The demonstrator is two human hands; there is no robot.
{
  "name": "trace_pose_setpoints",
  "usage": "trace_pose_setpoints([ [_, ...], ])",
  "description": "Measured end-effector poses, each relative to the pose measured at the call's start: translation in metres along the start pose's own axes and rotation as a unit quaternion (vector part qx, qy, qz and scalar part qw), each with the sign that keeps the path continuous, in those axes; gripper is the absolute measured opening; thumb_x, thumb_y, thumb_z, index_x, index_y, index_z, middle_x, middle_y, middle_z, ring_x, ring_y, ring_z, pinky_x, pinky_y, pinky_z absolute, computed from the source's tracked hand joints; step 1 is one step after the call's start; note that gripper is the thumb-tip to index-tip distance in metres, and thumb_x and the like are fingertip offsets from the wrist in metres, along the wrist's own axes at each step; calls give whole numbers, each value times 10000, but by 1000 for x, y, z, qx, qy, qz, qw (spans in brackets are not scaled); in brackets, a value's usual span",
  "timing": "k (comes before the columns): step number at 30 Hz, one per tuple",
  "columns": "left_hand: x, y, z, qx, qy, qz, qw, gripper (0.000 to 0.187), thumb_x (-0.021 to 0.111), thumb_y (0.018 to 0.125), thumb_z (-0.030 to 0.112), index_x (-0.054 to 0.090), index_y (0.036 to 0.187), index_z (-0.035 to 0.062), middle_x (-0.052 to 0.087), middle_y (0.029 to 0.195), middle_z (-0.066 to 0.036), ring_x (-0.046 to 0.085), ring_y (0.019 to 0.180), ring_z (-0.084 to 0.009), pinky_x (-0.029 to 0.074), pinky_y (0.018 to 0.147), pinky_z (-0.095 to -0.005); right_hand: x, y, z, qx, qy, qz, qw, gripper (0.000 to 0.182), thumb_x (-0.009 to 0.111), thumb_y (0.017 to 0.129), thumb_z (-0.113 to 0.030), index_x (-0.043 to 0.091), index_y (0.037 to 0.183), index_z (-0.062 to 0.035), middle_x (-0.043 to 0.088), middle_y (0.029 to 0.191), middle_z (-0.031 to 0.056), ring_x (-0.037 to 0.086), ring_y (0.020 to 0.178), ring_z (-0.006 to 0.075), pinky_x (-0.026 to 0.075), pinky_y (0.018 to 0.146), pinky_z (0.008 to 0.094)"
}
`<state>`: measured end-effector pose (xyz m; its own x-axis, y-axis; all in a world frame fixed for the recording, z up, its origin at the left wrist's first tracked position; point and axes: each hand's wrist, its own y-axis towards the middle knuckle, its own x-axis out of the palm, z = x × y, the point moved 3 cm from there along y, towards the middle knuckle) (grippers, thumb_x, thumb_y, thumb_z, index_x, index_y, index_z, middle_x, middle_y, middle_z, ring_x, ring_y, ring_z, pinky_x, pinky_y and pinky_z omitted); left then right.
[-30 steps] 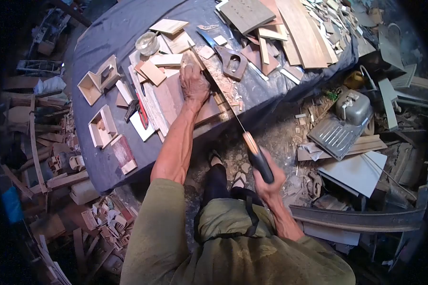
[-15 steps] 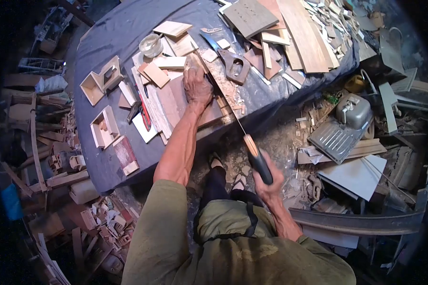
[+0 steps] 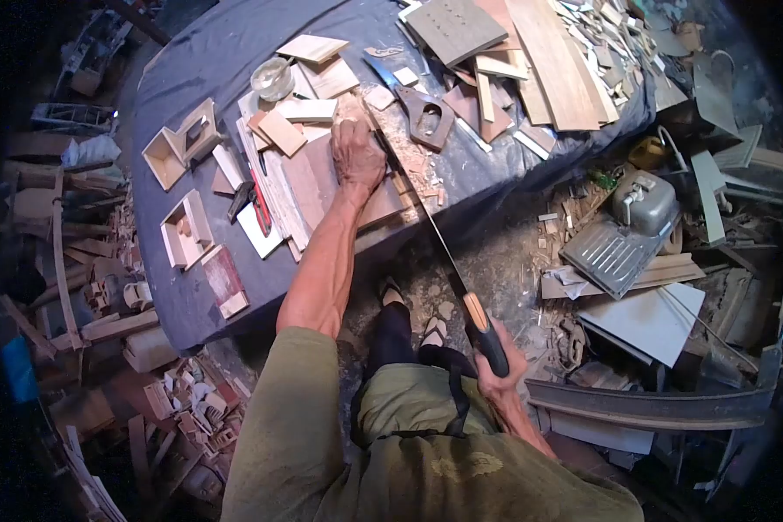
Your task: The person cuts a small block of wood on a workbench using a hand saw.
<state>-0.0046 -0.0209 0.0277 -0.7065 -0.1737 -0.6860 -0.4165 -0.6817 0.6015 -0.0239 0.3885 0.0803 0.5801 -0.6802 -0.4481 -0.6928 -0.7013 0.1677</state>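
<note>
Fingers of the right hand [image 3: 498, 361] are wrapped tight round the dark grip of a handsaw [image 3: 461, 287], low in the view and close to the person's body, off the near edge of the worktop [image 3: 191, 296]. The saw's thin blade runs up and away from that fist to the board [image 3: 322, 178], meeting it just beside the left hand [image 3: 358, 157]. That left hand lies palm down on the board, fingers together and pressed flat on the wood, not curled round anything. The board rests near the worktop's near edge, on a dark blue cloth, with sawdust and small chips [image 3: 409, 152] scattered just right of the cut. Just beyond the blade's tip lies a second handsaw [image 3: 419, 111] with a brown handle. Left of the pressing hand are thin wooden offcuts, a red-handled tool [image 3: 259, 209] and open little wooden boxes [image 3: 185, 228]; a clear glass jar [image 3: 271, 78] stands farther back. Planks and panels [image 3: 548, 52] are heaped at the far right end of the worktop. On the floor to the right, among scrap, lies a metal sink [image 3: 622, 230].
</note>
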Motion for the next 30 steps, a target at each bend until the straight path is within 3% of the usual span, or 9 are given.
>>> trace_pose_setpoints([
  [3, 3, -2, -3, 13, -3, -4, 1000, 137, 543, 740, 11, 583, 871, 2, 567, 897, -214, 541, 932, -415, 446, 832, -495, 6, 19, -10, -25, 11, 17, 999, 513, 660, 776, 11, 625, 1287, -15, 699, 837, 185, 696, 680, 171, 522, 634, 290],
  [5, 2, 0, -5, 16, 8, -2, 1000, 147, 548, 727, 8, 583, 870, 1, 562, 887, -214, 539, 923, -415, 442, 828, -492, 29, 64, -24, -28, 55, 6, 998, 541, 660, 781, -2, 612, 1318, -48, 631, 750, 123, 581, 583, 129, 497, 590, 276],
  [7, 2, -3, -4, 17, 14, -7, 1000, 144, 550, 723, 7, 580, 863, 5, 560, 897, -211, 537, 929, -410, 440, 826, -490, 37, 69, -14, 60, 83, -29, 994, 543, 661, 775, -12, 611, 1315, -50, 633, 781, 134, 601, 642, 126, 502, 620, 277],
  [9, 2, -6, -1, -1, 12, -5, 1000, 132, 554, 722, 11, 573, 853, 11, 556, 906, -206, 533, 940, -404, 438, 825, -489, 21, 38, -4, 15, 47, -19, 999, 511, 641, 788, 15, 620, 1296, -29, 722, 933, 126, 658, 817, 125, 529, 747, 286],
  [13, 2, -3, -2, -2, 24, -15, 1000, 118, 548, 733, 21, 569, 848, 20, 548, 920, -194, 528, 958, -392, 437, 829, -486, -2, 0, -3, 8, 20, 1, 1000, 525, 654, 784, -5, 619, 1306, -36, 716, 903, 139, 661, 810, 129, 530, 753, 288],
  [17, 2, -4, -3, -3, 19, -11, 1000, 126, 553, 735, 29, 574, 859, 15, 550, 912, -194, 528, 944, -391, 437, 830, -485, 31, 61, -12, 32, 42, -35, 998, 542, 625, 747, 28, 627, 1286, -22, 674, 806, 134, 666, 697, 152, 523, 663, 272],
  [20, 5, -3, -2, 4, 18, -9, 1000, 132, 559, 729, 26, 574, 859, 12, 552, 907, -196, 530, 934, -393, 437, 826, -485, 25, 43, -6, 66, 66, -38, 995, 517, 660, 782, 10, 619, 1296, -25, 704, 874, 131, 659, 782, 129, 532, 743, 294],
  [24, 0, 0, -5, 1, 15, 1, 1000, 147, 569, 713, 12, 575, 860, 11, 552, 898, -196, 531, 926, -395, 438, 819, -485, -4, -5, 1, 3, 64, -10, 998, 519, 649, 779, 21, 618, 1295, -22, 705, 897, 148, 664, 794, 140, 525, 744, 280],
  [30, 6, -3, -6, 22, 6, 9, 1000, 174, 565, 698, 14, 581, 871, 20, 555, 901, -189, 526, 931, -391, 434, 817, -494, 38, 66, -11, 23, 84, -16, 996, 546, 635, 766, 0, 621, 1309, -55, 649, 753, 112, 612, 587, 137, 498, 576, 275],
])
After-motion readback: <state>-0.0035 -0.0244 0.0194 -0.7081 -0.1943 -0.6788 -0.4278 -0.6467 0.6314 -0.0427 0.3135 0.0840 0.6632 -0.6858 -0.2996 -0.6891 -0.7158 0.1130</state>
